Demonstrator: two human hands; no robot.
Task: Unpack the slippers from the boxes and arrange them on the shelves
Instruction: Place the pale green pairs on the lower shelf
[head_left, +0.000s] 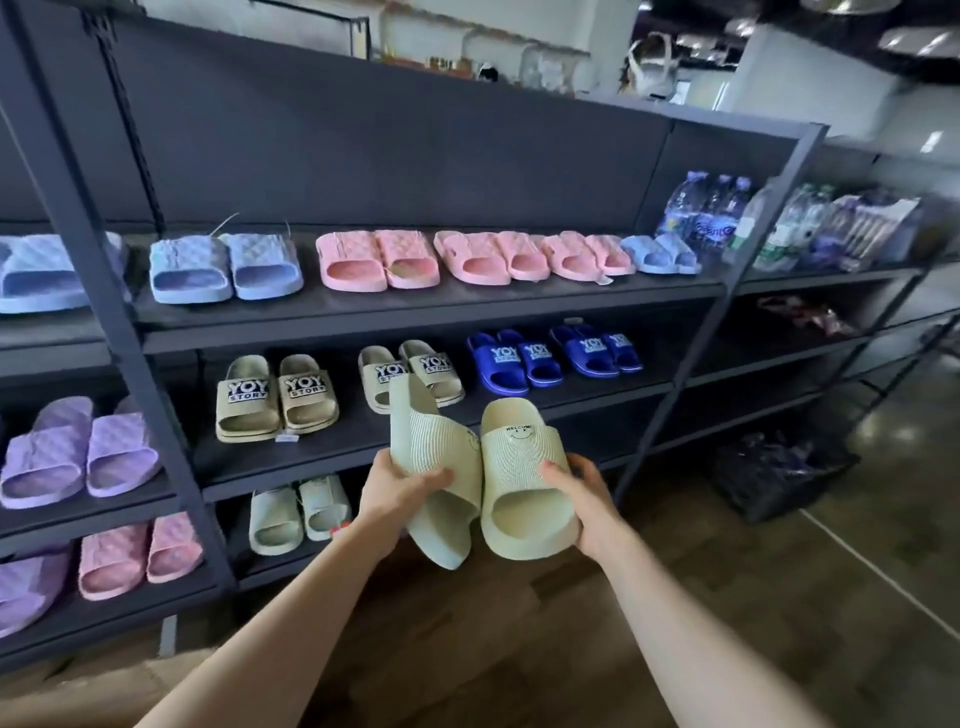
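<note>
Both hands are held out in front of the rack (415, 325), each with one pale green slipper. The left hand (397, 493) grips the left slipper (436, 452) round its outer side, thumb over the ribbed strap and fingers underneath; this slipper is rolled onto its side, toe pointing up at the middle shelf. The right hand (587, 501) grips the right slipper (524, 478) from its right edge, thumb on the strap; it lies flatter, sole down, with a smiley face and the word WELCOME on its strap. The two slippers touch along their inner sides and hang in the air before the front edge of the middle shelf, resting on no shelf. On the top shelf a blue pair (226, 267) stands near the left end, then three pink pairs (379, 260), then a small blue pair (660, 253) at the right end, with bottles (711, 218) just beyond. The middle shelf carries two beige pairs (278, 397) and two dark blue pairs (519, 361) towards its right. A green pair (298, 514) like the held one sits at the left end of the lower shelf. On the rack to the left are a purple pair (78, 449) and, below it, a pink pair (140, 553).
</note>
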